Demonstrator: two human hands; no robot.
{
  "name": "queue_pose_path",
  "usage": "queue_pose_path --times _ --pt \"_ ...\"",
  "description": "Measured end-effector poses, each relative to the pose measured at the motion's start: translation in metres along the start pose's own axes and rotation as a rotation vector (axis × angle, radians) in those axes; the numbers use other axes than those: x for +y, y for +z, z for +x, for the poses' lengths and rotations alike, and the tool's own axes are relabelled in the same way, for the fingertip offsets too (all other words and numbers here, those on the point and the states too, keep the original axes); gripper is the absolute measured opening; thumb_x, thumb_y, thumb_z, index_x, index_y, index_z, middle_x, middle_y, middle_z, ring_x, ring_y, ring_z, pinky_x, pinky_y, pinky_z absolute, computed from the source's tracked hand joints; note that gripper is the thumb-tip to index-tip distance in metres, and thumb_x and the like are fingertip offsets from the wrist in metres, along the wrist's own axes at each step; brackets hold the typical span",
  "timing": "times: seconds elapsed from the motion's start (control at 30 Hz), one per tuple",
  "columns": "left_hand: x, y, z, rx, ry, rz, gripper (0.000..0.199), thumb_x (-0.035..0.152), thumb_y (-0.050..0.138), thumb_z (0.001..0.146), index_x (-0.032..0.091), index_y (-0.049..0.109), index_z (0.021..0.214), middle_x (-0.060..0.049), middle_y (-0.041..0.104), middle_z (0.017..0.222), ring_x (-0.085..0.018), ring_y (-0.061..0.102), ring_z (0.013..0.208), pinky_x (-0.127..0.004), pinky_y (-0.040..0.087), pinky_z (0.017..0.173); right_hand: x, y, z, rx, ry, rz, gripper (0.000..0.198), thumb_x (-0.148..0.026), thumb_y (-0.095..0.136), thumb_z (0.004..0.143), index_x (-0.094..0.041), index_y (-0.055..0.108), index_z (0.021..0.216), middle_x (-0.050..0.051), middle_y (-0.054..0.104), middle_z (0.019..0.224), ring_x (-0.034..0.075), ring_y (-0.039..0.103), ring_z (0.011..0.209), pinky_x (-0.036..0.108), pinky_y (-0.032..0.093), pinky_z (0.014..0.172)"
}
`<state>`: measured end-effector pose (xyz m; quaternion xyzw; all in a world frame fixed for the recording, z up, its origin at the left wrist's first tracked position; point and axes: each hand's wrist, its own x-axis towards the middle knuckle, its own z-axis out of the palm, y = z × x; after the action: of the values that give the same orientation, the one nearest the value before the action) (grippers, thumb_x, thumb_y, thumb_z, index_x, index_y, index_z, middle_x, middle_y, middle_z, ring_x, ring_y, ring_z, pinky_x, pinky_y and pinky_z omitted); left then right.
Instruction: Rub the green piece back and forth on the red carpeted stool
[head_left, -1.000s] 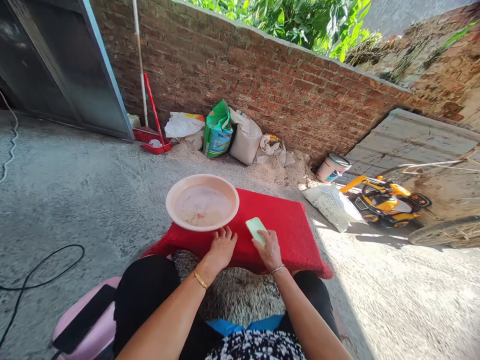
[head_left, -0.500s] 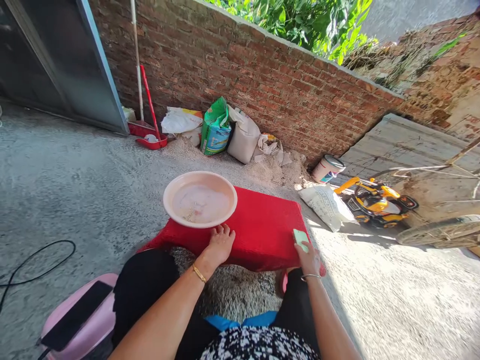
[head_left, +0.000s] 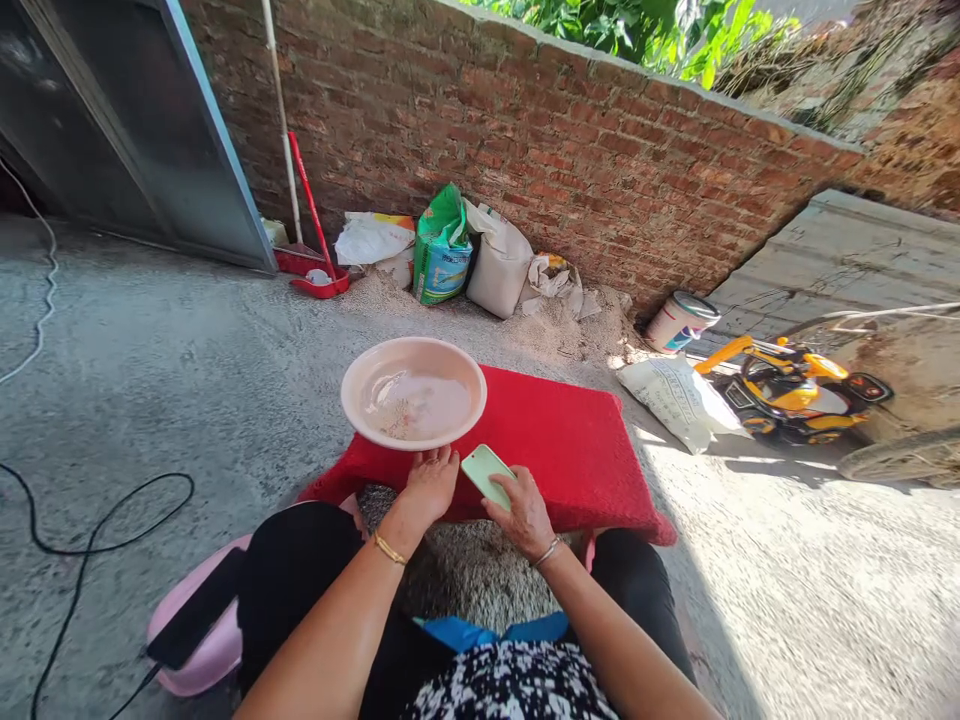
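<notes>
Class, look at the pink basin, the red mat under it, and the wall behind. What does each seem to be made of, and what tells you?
Basin: probably plastic, smooth with a soft sheen on its rim.
Mat: looks like fabric or pile, fuzzy and matte.
Wall: bare red brick, rough, with visible mortar lines.

basin (head_left: pixel 450 375): glossy smooth plastic | mat (head_left: pixel 570 450): red, fuzzy cloth | wall (head_left: pixel 570 170): rough brick | ground (head_left: pixel 165 360): rough concrete

Home backyard, rough concrete ground (head_left: pixel 150 340), weathered red brick wall (head_left: pixel 562 150), filled grain sacks (head_left: pixel 495 265), yellow toy ride-on car (head_left: pixel 795 385), red plastic dustpan (head_left: pixel 319 283)
</notes>
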<state>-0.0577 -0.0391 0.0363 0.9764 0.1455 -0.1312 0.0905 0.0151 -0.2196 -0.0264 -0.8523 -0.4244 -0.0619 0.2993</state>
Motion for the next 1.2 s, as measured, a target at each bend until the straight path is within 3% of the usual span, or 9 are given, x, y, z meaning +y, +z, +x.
queue_pose_path --times 0.1,0.27,0.4,0.5,0.7,0.8,0.9,1.03,1.2 --pt "-0.001 -0.004 -0.003 -0.014 -0.007 -0.001 0.049 0.01 0.046 0.084 0.014 0.046 0.133 -0.016 0.035 0.148 -0.028 0.034 0.136 -0.047 0.03 0.109 0.028 -0.015 -0.01 0.036 0.067 0.004 0.031 -0.039 0.062 0.082 -0.023 0.064 0.108 0.01 0.052 0.106 0.024 0.054 0.098 0.039 0.048 0.088" --pt "0.002 -0.01 -0.009 0.014 -0.035 -0.026 0.043 0.011 0.046 0.086 0.017 0.053 0.127 -0.015 0.043 0.143 -0.029 0.038 0.132 -0.047 0.035 0.106 0.094 -0.058 -0.033 0.162 0.382 -0.055 0.044 -0.057 0.057 0.077 -0.022 0.067 0.101 0.009 0.053 0.098 0.025 0.055 0.094 0.04 0.047 0.085" --pt "0.001 -0.009 -0.011 0.038 -0.052 -0.037 0.042 0.008 0.035 0.088 0.016 0.058 0.122 -0.014 0.049 0.138 -0.028 0.046 0.126 -0.047 0.041 0.1 0.108 -0.073 -0.031 0.225 0.598 -0.098 0.053 -0.063 0.059 0.07 -0.02 0.069 0.099 0.009 0.055 0.093 0.027 0.055 0.093 0.04 0.046 0.082" --pt "-0.003 -0.005 -0.011 0.055 -0.074 -0.027 0.044 0.007 0.028 0.09 0.015 0.06 0.118 -0.015 0.05 0.136 -0.028 0.047 0.124 -0.048 0.043 0.097 0.082 -0.057 -0.015 0.182 0.504 -0.044 0.046 -0.058 0.06 0.072 -0.021 0.069 0.099 0.009 0.055 0.095 0.025 0.055 0.093 0.038 0.046 0.082" --pt "-0.012 -0.001 -0.013 0.072 -0.071 0.01 0.041 0.006 0.03 0.089 0.013 0.062 0.115 -0.016 0.054 0.131 -0.028 0.049 0.122 -0.048 0.045 0.093 0.0 0.004 0.027 0.02 0.084 0.066 0.029 -0.037 0.065 0.077 -0.024 0.066 0.102 0.008 0.053 0.1 0.022 0.055 0.094 0.035 0.047 0.085" --pt "-0.012 -0.004 -0.014 0.084 -0.051 0.027 0.039 0.007 0.032 0.088 0.01 0.062 0.112 -0.018 0.057 0.127 -0.031 0.05 0.121 -0.05 0.045 0.092 -0.008 0.015 0.035 -0.025 0.038 0.063 0.029 -0.032 0.068 0.075 -0.024 0.066 0.103 0.008 0.053 0.1 0.022 0.055 0.094 0.036 0.048 0.085" --pt "-0.007 -0.005 -0.013 0.1 -0.025 0.031 0.039 0.007 0.032 0.088 0.009 0.062 0.112 -0.019 0.058 0.123 -0.031 0.053 0.117 -0.05 0.044 0.092 0.016 0.004 0.027 -0.002 0.14 0.068 0.029 -0.037 0.066 0.076 -0.023 0.067 0.101 0.008 0.053 0.099 0.022 0.056 0.093 0.036 0.048 0.084" --pt "0.004 -0.001 -0.009 0.119 0.063 0.016 0.037 0.007 0.032 0.089 0.015 0.063 0.11 -0.015 0.06 0.121 -0.026 0.057 0.112 -0.044 0.044 0.094 0.071 -0.034 0.0 0.081 0.375 0.043 0.041 -0.051 0.061 0.073 -0.021 0.069 0.1 0.008 0.055 0.097 0.024 0.056 0.094 0.04 0.046 0.086" --pt "0.017 0.014 0.006 0.199 0.198 -0.011 0.038 0.028 0.053 0.087 0.017 0.055 0.123 -0.015 0.049 0.137 -0.032 0.042 0.13 -0.046 0.037 0.104 0.114 -0.076 -0.024 0.217 0.696 -0.072 0.058 -0.063 0.058 0.067 -0.017 0.07 0.1 0.014 0.059 0.097 0.031 0.054 0.101 0.044 0.044 0.085"
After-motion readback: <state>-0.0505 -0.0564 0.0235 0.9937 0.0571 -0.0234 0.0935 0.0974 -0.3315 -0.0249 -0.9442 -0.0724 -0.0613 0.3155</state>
